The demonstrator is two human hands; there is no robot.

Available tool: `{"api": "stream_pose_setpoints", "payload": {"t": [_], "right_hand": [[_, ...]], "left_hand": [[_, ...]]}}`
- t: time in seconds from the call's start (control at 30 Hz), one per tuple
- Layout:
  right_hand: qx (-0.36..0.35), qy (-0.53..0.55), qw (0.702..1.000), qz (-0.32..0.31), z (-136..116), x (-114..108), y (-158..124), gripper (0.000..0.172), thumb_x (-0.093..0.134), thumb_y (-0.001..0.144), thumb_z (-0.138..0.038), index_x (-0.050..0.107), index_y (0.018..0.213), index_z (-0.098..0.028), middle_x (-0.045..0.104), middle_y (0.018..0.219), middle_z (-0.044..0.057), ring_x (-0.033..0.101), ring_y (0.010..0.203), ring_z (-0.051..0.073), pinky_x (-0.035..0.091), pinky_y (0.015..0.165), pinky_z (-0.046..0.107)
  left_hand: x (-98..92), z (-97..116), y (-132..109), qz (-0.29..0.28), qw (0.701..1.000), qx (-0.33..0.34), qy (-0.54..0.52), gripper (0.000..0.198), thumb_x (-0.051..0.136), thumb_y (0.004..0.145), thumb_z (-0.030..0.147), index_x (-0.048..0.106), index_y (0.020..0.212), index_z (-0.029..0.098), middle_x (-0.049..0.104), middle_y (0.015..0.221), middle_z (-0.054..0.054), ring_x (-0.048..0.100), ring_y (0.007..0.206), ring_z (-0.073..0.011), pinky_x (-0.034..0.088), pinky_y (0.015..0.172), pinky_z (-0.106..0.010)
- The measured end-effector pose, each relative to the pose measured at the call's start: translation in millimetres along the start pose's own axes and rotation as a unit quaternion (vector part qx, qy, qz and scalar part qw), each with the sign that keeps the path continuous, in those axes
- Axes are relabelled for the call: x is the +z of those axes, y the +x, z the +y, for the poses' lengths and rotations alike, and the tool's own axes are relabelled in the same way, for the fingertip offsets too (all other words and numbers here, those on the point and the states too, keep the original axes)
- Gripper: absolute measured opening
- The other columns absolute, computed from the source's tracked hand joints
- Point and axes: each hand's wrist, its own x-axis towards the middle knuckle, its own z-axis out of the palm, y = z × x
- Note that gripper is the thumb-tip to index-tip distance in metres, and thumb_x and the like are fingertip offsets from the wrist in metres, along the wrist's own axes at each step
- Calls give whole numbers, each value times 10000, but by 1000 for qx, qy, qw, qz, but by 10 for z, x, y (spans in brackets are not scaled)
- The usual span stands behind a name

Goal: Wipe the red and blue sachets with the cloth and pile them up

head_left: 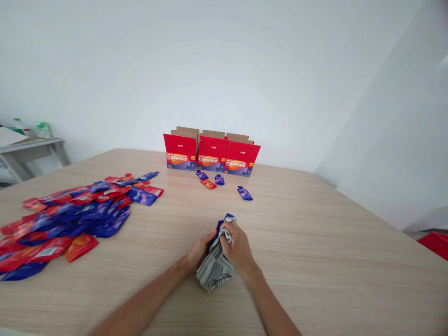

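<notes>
Near the front middle of the table, my left hand (200,249) is closed around a blue pouch (220,226), most of which is hidden by cloth and fingers. My right hand (238,246) grips a grey striped cloth (216,268) and presses it against the pouch's upper end. The cloth's loose part hangs down between my wrists. Beyond my hands lie a few loose pouches: a blue one (245,193), another blue one (219,180) and a red one (208,184).
A large heap of red and blue pouches (87,212) spreads over the table's left side. Red cartons (212,151) with raised flaps stand in a row at the back, before the white wall. A side table (31,144) holding small items stands at far left.
</notes>
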Motion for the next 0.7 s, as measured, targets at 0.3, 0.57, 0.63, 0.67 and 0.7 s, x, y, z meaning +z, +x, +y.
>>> {"api": "stream_pose_setpoints", "payload": {"t": [0.3, 0.57, 0.63, 0.67, 0.7], "right_hand": [[-60, -16, 983, -170, -102, 178, -83, 161, 540, 746, -87, 569, 843, -213, 596, 895, 11, 548, 781, 161, 368, 698, 262], [0, -15, 1000, -17, 25, 57, -11, 131, 490, 805, -103, 552, 854, -207, 561, 876, 24, 547, 817, 177, 388, 750, 275], [-18, -16, 997, -73, -6, 89, -26, 140, 509, 786, -93, 564, 847, -206, 573, 893, 24, 551, 817, 173, 390, 742, 270], [-29, -15, 993, -109, -30, 116, -40, 145, 520, 775, -87, 571, 842, -206, 580, 894, 21, 552, 811, 170, 390, 734, 266], [-42, -13, 989, -144, -56, 147, -55, 150, 531, 763, -83, 577, 836, -206, 586, 890, 18, 552, 802, 167, 389, 725, 262]], "left_hand": [[-49, 160, 6, 60, 997, 40, -20, 356, 668, 859, 369, 695, 1119, 128, 754, 1009, -86, 707, 946, -241, 497, 933, -331], [10, 40, -9, 16, 999, 22, 16, 375, 647, 883, 342, 677, 1199, 142, 754, 1048, -82, 700, 994, -242, 481, 962, -338], [3, 68, 8, 36, 999, 23, -6, 361, 627, 893, 349, 680, 1178, 134, 755, 1020, -86, 710, 952, -238, 502, 927, -333], [-8, 98, 21, 48, 998, 22, -17, 352, 611, 902, 356, 683, 1159, 127, 756, 999, -91, 715, 921, -235, 515, 902, -331], [-21, 139, 36, 63, 998, 21, -24, 346, 586, 916, 366, 687, 1131, 115, 755, 973, -98, 718, 884, -229, 527, 870, -325]]}}
